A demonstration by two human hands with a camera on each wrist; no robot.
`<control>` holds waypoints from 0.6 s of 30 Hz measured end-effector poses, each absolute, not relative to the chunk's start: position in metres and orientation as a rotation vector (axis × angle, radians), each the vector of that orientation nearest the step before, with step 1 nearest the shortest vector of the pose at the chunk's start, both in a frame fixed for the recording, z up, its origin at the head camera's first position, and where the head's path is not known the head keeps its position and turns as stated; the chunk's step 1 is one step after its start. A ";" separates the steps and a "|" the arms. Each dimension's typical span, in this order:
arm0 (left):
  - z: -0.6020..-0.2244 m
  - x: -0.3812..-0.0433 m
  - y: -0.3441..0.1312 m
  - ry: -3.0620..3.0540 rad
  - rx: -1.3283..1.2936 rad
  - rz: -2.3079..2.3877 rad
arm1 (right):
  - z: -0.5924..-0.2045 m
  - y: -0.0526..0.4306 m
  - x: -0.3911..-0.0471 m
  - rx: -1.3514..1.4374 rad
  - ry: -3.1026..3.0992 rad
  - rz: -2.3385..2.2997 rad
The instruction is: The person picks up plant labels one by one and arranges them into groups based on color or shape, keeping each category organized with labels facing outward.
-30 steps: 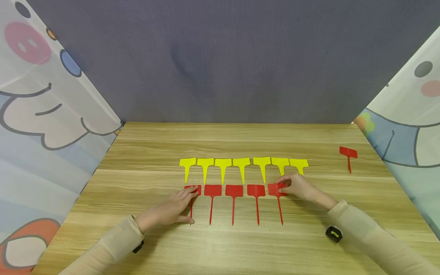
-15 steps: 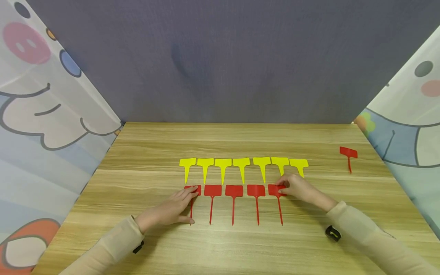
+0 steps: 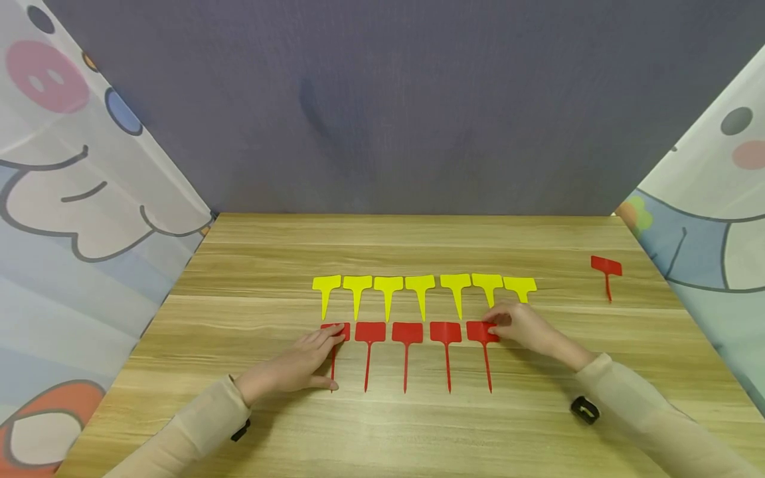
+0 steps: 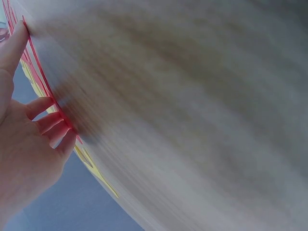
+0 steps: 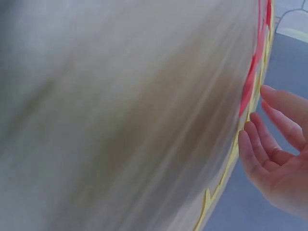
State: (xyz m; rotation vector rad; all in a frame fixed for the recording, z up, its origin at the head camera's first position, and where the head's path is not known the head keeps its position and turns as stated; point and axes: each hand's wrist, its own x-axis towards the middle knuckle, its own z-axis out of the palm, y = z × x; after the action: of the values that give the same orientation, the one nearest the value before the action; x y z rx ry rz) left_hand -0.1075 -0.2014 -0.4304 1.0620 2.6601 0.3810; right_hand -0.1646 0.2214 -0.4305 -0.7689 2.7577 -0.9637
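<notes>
Several red T-shaped plant labels (image 3: 408,332) lie in a row on the wooden table, stems toward me. My left hand (image 3: 297,364) rests over the leftmost red plant label (image 3: 327,326). Its fingers lie extended across the head, with the thumb by the stem's tip; the left wrist view shows the fingertips along this label (image 4: 41,72). At the row's other end, my right hand (image 3: 521,326) has its fingertips at the right edge of the rightmost red plant label (image 3: 478,330). In the right wrist view those fingers (image 5: 255,144) are loosely bent, with the thumb apart from them.
Behind the red row runs a row of several yellow T-shaped plant labels (image 3: 388,283); my right hand partly covers the rightmost ones. A single red label (image 3: 606,265) lies slanted at the table's far right. A grey panel (image 3: 412,119) stands along the back edge.
My right hand has eased very slightly to the right along the edge of the rightmost red plant label. The left hand and the labels stay where they were.
</notes>
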 end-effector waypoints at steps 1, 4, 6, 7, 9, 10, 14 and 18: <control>-0.430 -0.107 -0.201 2.660 1.063 0.383 | -0.430 0.223 -0.165 -0.765 2.760 -0.981; -0.431 -0.108 -0.201 2.660 1.059 0.384 | -0.427 0.229 -0.167 -0.770 2.752 -1.043; -0.431 -0.108 -0.201 2.659 1.049 0.380 | -0.425 0.232 -0.169 -0.775 2.762 -1.065; -0.431 -0.108 -0.201 2.659 1.043 0.375 | -0.424 0.234 -0.170 -0.780 2.763 -1.072; -0.431 -0.107 -0.201 2.659 1.032 0.361 | -0.422 0.237 -0.171 -0.773 2.760 -1.091; -0.432 -0.107 -0.201 2.660 1.031 0.356 | -0.421 0.239 -0.172 -0.770 2.762 -1.095; -0.432 -0.107 -0.201 2.665 1.042 0.355 | -0.416 0.246 -0.175 -0.721 2.750 -1.105; -0.432 -0.107 -0.201 2.664 1.045 0.360 | -0.410 0.253 -0.178 -0.681 2.744 -1.134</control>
State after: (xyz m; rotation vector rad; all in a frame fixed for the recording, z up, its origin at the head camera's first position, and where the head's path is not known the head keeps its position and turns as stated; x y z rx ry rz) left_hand -0.1072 -0.2014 -0.4321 1.0453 2.6643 0.3603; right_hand -0.1781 0.2532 -0.4101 -0.6809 2.7442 -1.1340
